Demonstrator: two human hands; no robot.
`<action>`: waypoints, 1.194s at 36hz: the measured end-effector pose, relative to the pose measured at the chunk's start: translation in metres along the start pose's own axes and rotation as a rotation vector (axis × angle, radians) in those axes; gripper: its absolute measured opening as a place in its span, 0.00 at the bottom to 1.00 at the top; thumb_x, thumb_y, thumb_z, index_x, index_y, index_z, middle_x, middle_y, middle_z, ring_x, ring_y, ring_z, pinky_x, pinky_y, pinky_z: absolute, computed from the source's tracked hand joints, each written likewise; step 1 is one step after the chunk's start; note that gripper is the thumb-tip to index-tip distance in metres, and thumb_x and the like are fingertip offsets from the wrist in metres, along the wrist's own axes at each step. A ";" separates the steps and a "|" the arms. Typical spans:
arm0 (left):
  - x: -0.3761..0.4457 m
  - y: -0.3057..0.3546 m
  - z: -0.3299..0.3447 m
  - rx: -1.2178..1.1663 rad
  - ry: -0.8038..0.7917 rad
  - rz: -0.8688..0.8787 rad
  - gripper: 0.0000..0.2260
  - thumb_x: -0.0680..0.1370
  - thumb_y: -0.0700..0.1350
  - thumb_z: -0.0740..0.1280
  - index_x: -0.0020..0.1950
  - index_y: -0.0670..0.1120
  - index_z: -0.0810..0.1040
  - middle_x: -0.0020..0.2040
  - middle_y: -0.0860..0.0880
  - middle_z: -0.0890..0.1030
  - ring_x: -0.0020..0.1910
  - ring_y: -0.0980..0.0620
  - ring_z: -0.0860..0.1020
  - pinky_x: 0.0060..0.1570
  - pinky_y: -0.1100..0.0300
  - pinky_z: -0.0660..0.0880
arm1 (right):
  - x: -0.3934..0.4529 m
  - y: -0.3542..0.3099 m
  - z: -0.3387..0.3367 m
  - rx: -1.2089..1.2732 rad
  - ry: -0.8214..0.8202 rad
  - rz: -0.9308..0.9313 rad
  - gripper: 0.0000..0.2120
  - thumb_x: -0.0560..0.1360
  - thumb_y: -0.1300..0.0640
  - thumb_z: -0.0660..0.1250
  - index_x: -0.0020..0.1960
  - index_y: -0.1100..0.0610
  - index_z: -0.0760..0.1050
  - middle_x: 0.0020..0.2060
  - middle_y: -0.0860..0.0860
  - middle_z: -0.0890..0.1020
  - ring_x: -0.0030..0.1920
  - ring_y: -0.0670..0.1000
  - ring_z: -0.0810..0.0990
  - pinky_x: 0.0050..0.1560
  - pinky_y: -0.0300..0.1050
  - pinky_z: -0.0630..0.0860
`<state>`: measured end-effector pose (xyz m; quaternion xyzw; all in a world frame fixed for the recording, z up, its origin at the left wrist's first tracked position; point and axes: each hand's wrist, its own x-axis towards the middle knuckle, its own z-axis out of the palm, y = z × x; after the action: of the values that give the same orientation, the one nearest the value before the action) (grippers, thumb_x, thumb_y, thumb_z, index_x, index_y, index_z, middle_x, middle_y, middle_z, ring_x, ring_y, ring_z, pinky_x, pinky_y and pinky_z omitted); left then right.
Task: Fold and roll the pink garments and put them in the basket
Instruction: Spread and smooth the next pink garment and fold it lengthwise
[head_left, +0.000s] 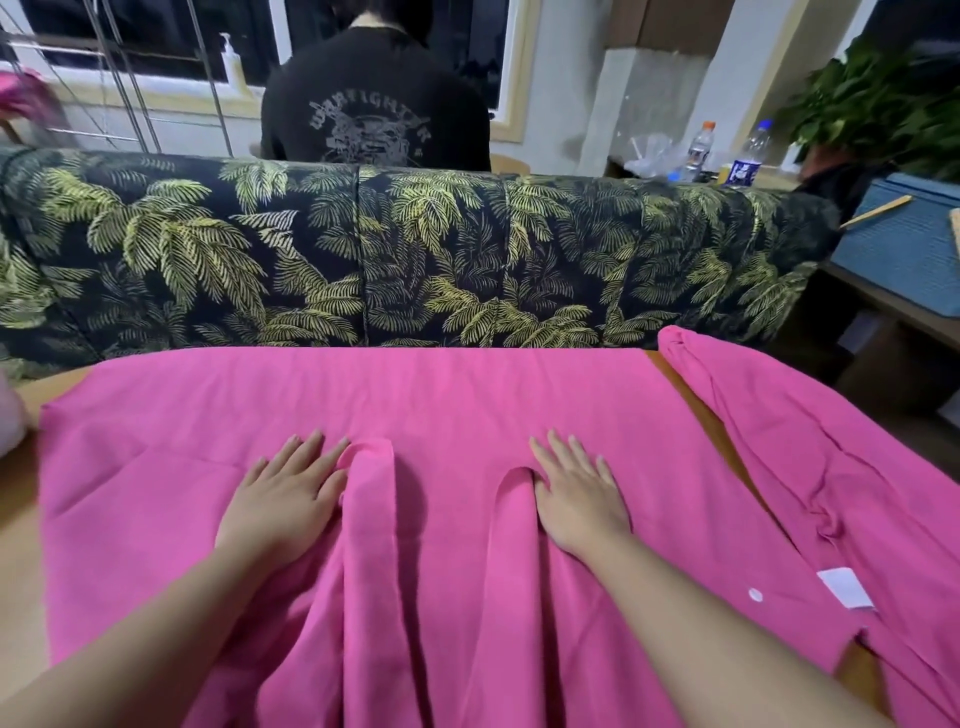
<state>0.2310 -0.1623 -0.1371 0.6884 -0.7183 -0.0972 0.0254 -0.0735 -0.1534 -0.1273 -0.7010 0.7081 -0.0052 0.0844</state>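
Hands are lying flat with straight fingers, left hand (283, 499) and right hand (576, 496), smoothing the pink garment (467, 395) on the worktop (21, 519). Folding probably comes next.

The pink garment (467, 405) runs off the bottom edge, covering the table (21, 519).
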 end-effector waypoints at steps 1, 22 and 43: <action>-0.007 0.001 0.001 -0.006 -0.002 -0.001 0.23 0.83 0.57 0.44 0.77 0.62 0.43 0.79 0.55 0.45 0.78 0.55 0.44 0.75 0.53 0.46 | -0.008 0.000 0.001 -0.001 -0.001 0.001 0.27 0.82 0.49 0.46 0.79 0.47 0.42 0.78 0.46 0.43 0.78 0.48 0.41 0.77 0.51 0.41; -0.223 0.013 0.028 0.114 0.004 0.042 0.42 0.62 0.60 0.24 0.78 0.58 0.41 0.79 0.52 0.42 0.78 0.50 0.43 0.75 0.52 0.48 | -0.216 0.017 0.025 0.002 0.008 -0.021 0.26 0.82 0.51 0.47 0.79 0.46 0.43 0.78 0.45 0.44 0.78 0.47 0.42 0.76 0.50 0.41; -0.298 0.038 0.008 -0.380 0.011 0.120 0.14 0.72 0.62 0.61 0.45 0.56 0.81 0.57 0.58 0.80 0.61 0.58 0.75 0.59 0.60 0.70 | -0.286 0.012 0.022 0.316 0.064 0.031 0.22 0.83 0.54 0.50 0.76 0.44 0.58 0.77 0.43 0.56 0.77 0.46 0.49 0.75 0.53 0.45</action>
<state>0.2077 0.1362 -0.1096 0.6277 -0.7267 -0.2255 0.1646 -0.0815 0.1340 -0.1186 -0.6673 0.7117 -0.1375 0.1709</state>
